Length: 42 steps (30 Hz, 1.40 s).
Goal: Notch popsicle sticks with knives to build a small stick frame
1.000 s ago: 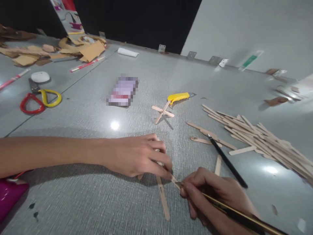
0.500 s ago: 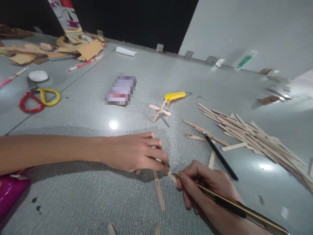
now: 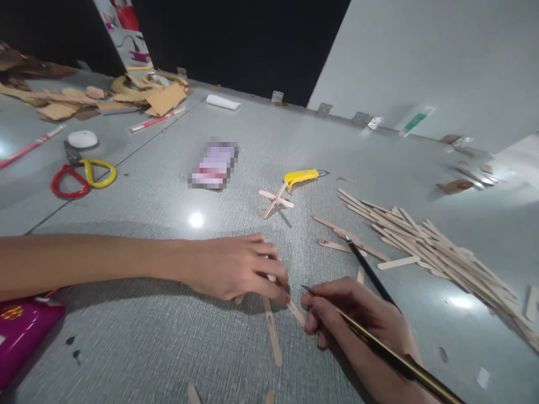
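My left hand (image 3: 240, 269) lies palm down with curled fingers over wooden craft sticks, its index fingertip pressing one craft stick (image 3: 296, 313). Another craft stick (image 3: 273, 334) with a small rectangular mark sticks out from under this hand. Parts of these sticks are covered by my fingers. My right hand (image 3: 357, 320) is closed around a slim black-and-gold pen (image 3: 366, 334). The pen's pointed tip is in the air just right of my left fingertip, apart from the stick. Beyond my right hand a black pen-like tool (image 3: 373, 275) rests on the table.
A heap of craft sticks (image 3: 433, 252) spreads at the right. Ahead are a small crossed-stick piece (image 3: 275, 199), a yellow cutter (image 3: 301, 177) and a phone (image 3: 214, 165). Scissors (image 3: 69, 180), a white mouse (image 3: 83, 139) and cardboard scraps (image 3: 166, 98) sit left; a purple packet (image 3: 29, 336) lies nearer.
The pen tip has lifted off the stick and my right hand has tilted slightly. My left hand keeps its place on the sticks. The whole view has shifted a little.
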Each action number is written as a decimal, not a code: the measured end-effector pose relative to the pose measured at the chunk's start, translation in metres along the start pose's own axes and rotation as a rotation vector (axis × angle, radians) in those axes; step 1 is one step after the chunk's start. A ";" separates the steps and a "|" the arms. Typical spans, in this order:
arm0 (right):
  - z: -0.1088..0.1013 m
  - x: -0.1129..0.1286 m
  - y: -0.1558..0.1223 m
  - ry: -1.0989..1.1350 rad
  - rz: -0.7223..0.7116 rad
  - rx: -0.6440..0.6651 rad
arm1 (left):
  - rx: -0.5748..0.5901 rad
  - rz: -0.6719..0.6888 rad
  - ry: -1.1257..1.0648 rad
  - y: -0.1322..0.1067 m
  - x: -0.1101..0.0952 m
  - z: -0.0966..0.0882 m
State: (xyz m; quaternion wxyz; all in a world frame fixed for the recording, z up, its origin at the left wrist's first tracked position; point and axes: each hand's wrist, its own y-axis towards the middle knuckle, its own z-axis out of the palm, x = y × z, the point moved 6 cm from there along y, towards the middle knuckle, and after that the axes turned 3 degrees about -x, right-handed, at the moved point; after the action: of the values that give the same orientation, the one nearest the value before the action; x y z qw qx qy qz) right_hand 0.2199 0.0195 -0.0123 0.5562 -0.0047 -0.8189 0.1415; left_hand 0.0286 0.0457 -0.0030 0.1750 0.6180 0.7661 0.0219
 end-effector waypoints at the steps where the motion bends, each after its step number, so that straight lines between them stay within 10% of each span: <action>1: 0.000 0.000 0.000 0.035 0.020 -0.004 | 0.002 -0.002 -0.007 0.000 0.000 0.000; 42: 0.010 -0.008 -0.001 -0.085 0.045 0.133 | -0.134 0.161 0.150 0.000 -0.015 -0.002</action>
State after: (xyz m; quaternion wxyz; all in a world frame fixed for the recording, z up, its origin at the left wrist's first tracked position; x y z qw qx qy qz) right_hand 0.2143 0.0150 -0.0222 0.5168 0.0201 -0.8302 0.2081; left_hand 0.0303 0.0317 0.0025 0.1559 0.6610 0.7218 0.1331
